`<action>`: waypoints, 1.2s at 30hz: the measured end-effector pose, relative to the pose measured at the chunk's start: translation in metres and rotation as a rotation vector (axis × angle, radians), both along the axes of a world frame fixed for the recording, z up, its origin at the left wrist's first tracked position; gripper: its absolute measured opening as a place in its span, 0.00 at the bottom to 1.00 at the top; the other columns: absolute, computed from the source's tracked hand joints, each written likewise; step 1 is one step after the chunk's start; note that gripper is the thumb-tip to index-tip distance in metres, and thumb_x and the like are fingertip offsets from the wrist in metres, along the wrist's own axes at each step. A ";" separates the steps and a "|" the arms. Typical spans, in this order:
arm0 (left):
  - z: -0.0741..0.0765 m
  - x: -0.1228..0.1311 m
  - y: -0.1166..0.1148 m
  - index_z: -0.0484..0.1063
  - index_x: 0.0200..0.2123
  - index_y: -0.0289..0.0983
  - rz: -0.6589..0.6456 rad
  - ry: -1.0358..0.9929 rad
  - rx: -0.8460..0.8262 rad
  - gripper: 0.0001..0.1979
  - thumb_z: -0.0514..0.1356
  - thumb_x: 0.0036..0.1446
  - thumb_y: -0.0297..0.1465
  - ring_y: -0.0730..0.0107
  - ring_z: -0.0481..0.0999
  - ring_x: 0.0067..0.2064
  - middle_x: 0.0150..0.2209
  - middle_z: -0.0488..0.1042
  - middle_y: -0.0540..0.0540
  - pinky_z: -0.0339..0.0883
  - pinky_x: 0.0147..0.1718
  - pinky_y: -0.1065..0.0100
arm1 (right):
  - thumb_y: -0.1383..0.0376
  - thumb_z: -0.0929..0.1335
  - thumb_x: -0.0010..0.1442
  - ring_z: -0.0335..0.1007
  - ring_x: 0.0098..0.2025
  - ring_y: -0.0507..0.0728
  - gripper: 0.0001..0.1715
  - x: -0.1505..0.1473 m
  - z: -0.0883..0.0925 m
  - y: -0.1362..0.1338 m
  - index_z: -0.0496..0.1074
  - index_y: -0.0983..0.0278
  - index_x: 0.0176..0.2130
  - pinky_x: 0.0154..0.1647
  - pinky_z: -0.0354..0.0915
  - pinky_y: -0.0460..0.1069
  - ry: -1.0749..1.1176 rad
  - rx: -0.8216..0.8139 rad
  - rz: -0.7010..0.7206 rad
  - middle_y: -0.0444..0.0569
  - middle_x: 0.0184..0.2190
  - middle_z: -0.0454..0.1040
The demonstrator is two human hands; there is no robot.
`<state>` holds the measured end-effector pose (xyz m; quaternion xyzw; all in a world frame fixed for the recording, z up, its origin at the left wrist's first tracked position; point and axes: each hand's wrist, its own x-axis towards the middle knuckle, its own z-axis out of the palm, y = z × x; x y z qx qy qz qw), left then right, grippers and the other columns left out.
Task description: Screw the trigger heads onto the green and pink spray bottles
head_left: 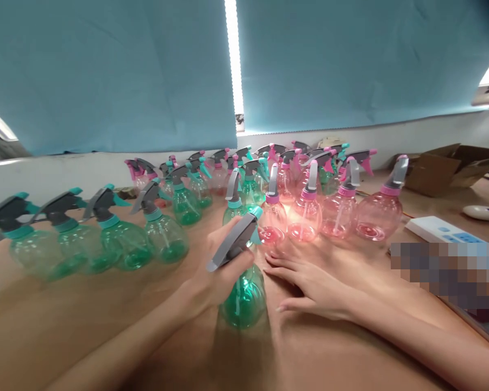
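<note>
My left hand is wrapped around the neck of a green spray bottle, just under its grey and teal trigger head. The bottle is upright in front of me; whether its base touches the table is unclear. My right hand lies palm down on the wooden table with fingers spread, holding nothing. Beyond its fingertips stand pink spray bottles, the nearest a pink bottle with a grey trigger head. Another green bottle stands behind my left hand, partly hidden by it.
Green spray bottles form a row on the left. Several mixed pink and green bottles crowd the back, below a blue curtain. At right are an open cardboard box, a white mouse-shaped object and a white box.
</note>
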<state>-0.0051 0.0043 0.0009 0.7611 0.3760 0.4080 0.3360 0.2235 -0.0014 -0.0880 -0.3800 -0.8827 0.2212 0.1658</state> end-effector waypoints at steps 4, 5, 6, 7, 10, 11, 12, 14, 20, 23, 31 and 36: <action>-0.001 -0.002 0.001 0.64 0.32 0.38 -0.018 0.023 -0.005 0.02 0.54 0.53 0.26 0.73 0.58 0.27 0.27 0.60 0.53 0.52 0.26 0.66 | 0.37 0.66 0.57 0.45 0.70 0.68 0.50 0.001 0.001 -0.001 0.60 0.62 0.66 0.69 0.43 0.65 -0.016 -0.034 -0.004 0.56 0.69 0.53; -0.001 -0.002 0.000 0.65 0.32 0.38 -0.022 0.029 -0.014 0.03 0.54 0.54 0.26 0.73 0.59 0.27 0.28 0.61 0.53 0.52 0.26 0.66 | 0.37 0.66 0.57 0.45 0.71 0.68 0.50 0.001 0.001 -0.002 0.59 0.61 0.67 0.69 0.43 0.65 -0.021 -0.042 -0.005 0.56 0.69 0.52; 0.000 -0.002 -0.001 0.65 0.33 0.39 -0.030 0.034 -0.025 0.03 0.54 0.54 0.26 0.73 0.59 0.27 0.29 0.62 0.53 0.52 0.27 0.66 | 0.37 0.66 0.57 0.45 0.71 0.68 0.50 0.001 0.001 -0.002 0.59 0.61 0.67 0.70 0.43 0.65 -0.024 -0.050 -0.004 0.55 0.69 0.52; 0.001 -0.001 -0.002 0.64 0.33 0.39 -0.042 0.040 -0.034 0.03 0.53 0.55 0.26 0.74 0.59 0.27 0.29 0.62 0.53 0.52 0.27 0.66 | 0.37 0.66 0.57 0.44 0.71 0.68 0.50 0.001 0.001 -0.002 0.58 0.61 0.67 0.70 0.43 0.64 -0.026 -0.056 -0.002 0.55 0.69 0.52; 0.006 0.001 -0.004 0.62 0.32 0.39 -0.071 0.037 -0.032 0.03 0.53 0.54 0.25 0.75 0.58 0.26 0.29 0.61 0.53 0.52 0.26 0.67 | 0.37 0.66 0.57 0.44 0.71 0.68 0.50 0.001 0.000 -0.002 0.57 0.60 0.68 0.70 0.42 0.65 -0.018 -0.067 0.005 0.55 0.69 0.52; 0.007 0.001 -0.005 0.60 0.31 0.40 -0.071 0.031 -0.026 0.04 0.53 0.54 0.25 0.75 0.58 0.26 0.29 0.60 0.54 0.52 0.26 0.67 | 0.38 0.67 0.57 0.44 0.71 0.68 0.50 0.002 -0.001 -0.002 0.56 0.59 0.68 0.70 0.42 0.65 -0.012 -0.067 0.006 0.54 0.70 0.52; 0.008 0.002 -0.005 0.59 0.31 0.40 -0.067 0.024 -0.020 0.05 0.53 0.54 0.25 0.74 0.59 0.27 0.29 0.60 0.54 0.52 0.26 0.67 | 0.38 0.67 0.57 0.44 0.71 0.68 0.50 0.002 -0.001 -0.002 0.56 0.58 0.68 0.70 0.42 0.65 -0.006 -0.067 0.007 0.54 0.70 0.52; 0.008 0.004 -0.005 0.57 0.30 0.40 -0.054 0.006 -0.012 0.06 0.54 0.54 0.25 0.73 0.60 0.28 0.29 0.58 0.54 0.53 0.27 0.67 | 0.38 0.67 0.57 0.43 0.71 0.69 0.50 0.002 -0.002 -0.002 0.55 0.57 0.68 0.70 0.42 0.66 0.002 -0.065 0.007 0.53 0.70 0.51; 0.006 0.006 -0.006 0.61 0.38 0.42 -0.043 -0.028 0.007 0.07 0.54 0.56 0.26 0.74 0.58 0.26 0.27 0.58 0.55 0.56 0.27 0.68 | 0.37 0.66 0.57 0.41 0.71 0.68 0.51 0.001 0.001 -0.003 0.55 0.60 0.68 0.70 0.39 0.66 -0.048 -0.074 0.000 0.54 0.70 0.51; 0.005 0.005 -0.005 0.63 0.41 0.42 -0.020 -0.025 -0.006 0.08 0.54 0.57 0.27 0.73 0.62 0.27 0.29 0.62 0.54 0.59 0.29 0.68 | 0.37 0.66 0.57 0.41 0.71 0.68 0.51 0.000 0.002 -0.004 0.56 0.59 0.68 0.70 0.39 0.67 -0.051 -0.068 -0.015 0.53 0.70 0.52; 0.004 0.006 -0.005 0.64 0.38 0.41 -0.030 0.014 0.031 0.07 0.54 0.56 0.26 0.72 0.65 0.28 0.30 0.67 0.53 0.59 0.29 0.67 | 0.37 0.66 0.57 0.42 0.71 0.68 0.50 -0.001 0.006 -0.008 0.57 0.60 0.68 0.70 0.38 0.67 -0.055 -0.062 -0.038 0.53 0.69 0.53; 0.006 0.005 -0.005 0.64 0.36 0.41 -0.017 0.031 0.038 0.06 0.55 0.55 0.25 0.71 0.65 0.28 0.30 0.67 0.52 0.59 0.28 0.67 | 0.38 0.66 0.57 0.42 0.71 0.68 0.50 -0.001 0.005 -0.009 0.56 0.60 0.68 0.70 0.38 0.67 -0.047 -0.050 -0.036 0.53 0.69 0.53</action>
